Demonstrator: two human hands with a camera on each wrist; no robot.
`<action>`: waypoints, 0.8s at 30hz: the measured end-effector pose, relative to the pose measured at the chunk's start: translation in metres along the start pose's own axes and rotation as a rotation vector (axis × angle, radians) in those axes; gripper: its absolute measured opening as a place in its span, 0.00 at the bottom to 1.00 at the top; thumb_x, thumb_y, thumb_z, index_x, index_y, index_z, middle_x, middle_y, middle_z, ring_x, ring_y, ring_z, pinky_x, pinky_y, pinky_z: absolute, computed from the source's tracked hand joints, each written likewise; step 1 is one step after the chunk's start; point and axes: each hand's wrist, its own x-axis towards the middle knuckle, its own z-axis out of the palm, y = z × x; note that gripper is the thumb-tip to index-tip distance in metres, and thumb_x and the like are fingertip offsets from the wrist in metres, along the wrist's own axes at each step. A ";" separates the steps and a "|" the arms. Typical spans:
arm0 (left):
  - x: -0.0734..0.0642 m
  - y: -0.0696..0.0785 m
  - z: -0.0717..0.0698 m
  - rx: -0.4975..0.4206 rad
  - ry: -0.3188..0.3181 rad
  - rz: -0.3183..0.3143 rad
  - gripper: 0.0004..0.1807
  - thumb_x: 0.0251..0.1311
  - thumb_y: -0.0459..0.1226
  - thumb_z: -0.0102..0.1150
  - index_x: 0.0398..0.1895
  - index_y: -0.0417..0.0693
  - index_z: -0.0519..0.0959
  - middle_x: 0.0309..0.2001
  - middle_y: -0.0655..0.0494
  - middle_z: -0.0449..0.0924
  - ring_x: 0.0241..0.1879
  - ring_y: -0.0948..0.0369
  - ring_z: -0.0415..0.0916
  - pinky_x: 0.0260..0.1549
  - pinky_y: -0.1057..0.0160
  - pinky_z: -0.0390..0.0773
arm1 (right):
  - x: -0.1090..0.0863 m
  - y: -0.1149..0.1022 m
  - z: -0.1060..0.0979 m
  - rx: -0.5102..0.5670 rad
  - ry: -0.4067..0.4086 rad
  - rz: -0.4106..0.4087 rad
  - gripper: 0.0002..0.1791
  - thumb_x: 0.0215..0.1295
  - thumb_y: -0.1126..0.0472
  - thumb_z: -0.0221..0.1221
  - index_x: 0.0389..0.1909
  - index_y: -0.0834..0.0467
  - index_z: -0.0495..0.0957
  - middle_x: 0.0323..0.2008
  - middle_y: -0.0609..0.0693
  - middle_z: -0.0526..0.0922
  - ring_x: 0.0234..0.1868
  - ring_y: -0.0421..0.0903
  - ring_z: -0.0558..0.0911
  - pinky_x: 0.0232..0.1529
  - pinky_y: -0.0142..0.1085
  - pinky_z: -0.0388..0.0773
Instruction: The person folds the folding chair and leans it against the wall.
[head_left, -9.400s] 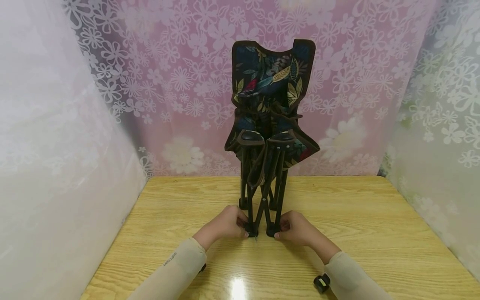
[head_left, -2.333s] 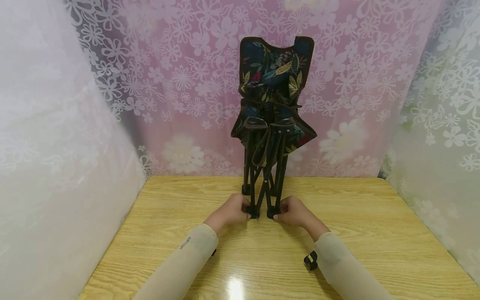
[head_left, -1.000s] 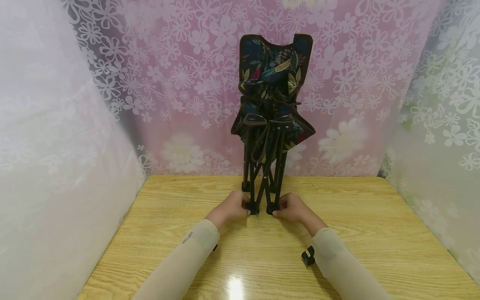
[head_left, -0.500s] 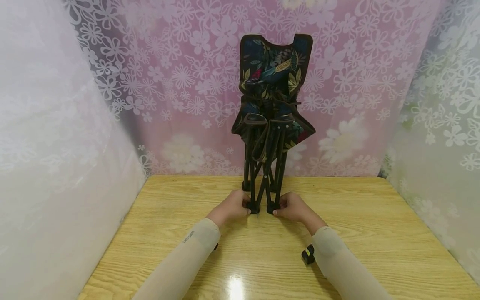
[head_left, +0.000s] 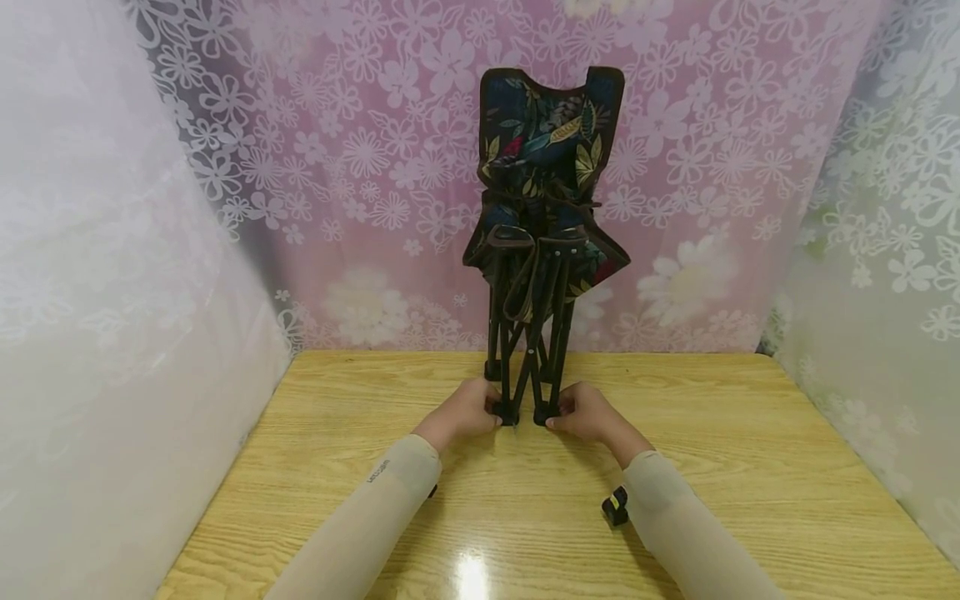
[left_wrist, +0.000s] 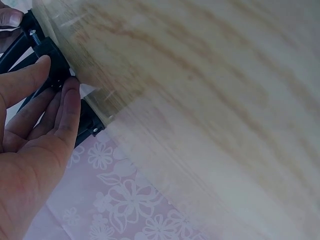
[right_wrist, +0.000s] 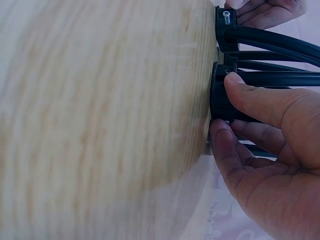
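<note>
A folding camp chair stands upright and partly folded on the table, its dark leaf-print fabric bunched above crossed black legs. My left hand pinches the chair's front left foot between thumb and fingers. Opposite it, my right hand grips the front right foot the same way. Up close in the left wrist view, the thumb of my left hand lies on the black plastic foot. In the right wrist view, thumb and fingertips of my right hand enclose a black foot against the tabletop.
The wood-grain table has its far edge just behind the chair's rear feet. A pink floral curtain hangs behind it, with pale sheets on both sides. A small black device sits at the right wrist.
Over the earlier frames the chair has slid back toward the table's far edge, both hands moving with it on the front feet. In the last half second it has barely shifted.
</note>
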 end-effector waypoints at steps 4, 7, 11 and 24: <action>0.002 0.000 0.001 0.008 0.007 0.000 0.21 0.62 0.28 0.70 0.59 0.31 0.84 0.52 0.39 0.87 0.49 0.52 0.84 0.50 0.53 0.88 | 0.001 0.001 -0.001 0.003 0.006 -0.004 0.16 0.65 0.62 0.73 0.23 0.60 0.77 0.21 0.47 0.70 0.25 0.44 0.66 0.28 0.37 0.64; 0.003 0.000 0.001 0.007 0.010 0.003 0.20 0.62 0.28 0.71 0.57 0.31 0.85 0.50 0.40 0.88 0.47 0.54 0.84 0.48 0.55 0.87 | 0.002 0.002 0.000 0.006 0.010 -0.002 0.16 0.65 0.62 0.73 0.23 0.60 0.77 0.21 0.47 0.70 0.25 0.44 0.67 0.28 0.37 0.65; 0.002 -0.001 0.001 -0.002 0.009 0.005 0.19 0.62 0.27 0.70 0.56 0.31 0.85 0.49 0.41 0.88 0.45 0.55 0.83 0.47 0.55 0.87 | 0.003 0.003 0.001 0.007 0.010 0.002 0.16 0.65 0.62 0.73 0.23 0.60 0.77 0.22 0.47 0.70 0.25 0.44 0.67 0.28 0.37 0.64; 0.004 -0.003 0.002 0.002 0.017 0.007 0.21 0.62 0.28 0.70 0.59 0.30 0.84 0.51 0.40 0.88 0.49 0.51 0.85 0.50 0.52 0.88 | 0.006 0.005 0.002 0.005 0.005 0.013 0.17 0.66 0.61 0.73 0.23 0.58 0.76 0.22 0.47 0.69 0.25 0.44 0.66 0.29 0.37 0.63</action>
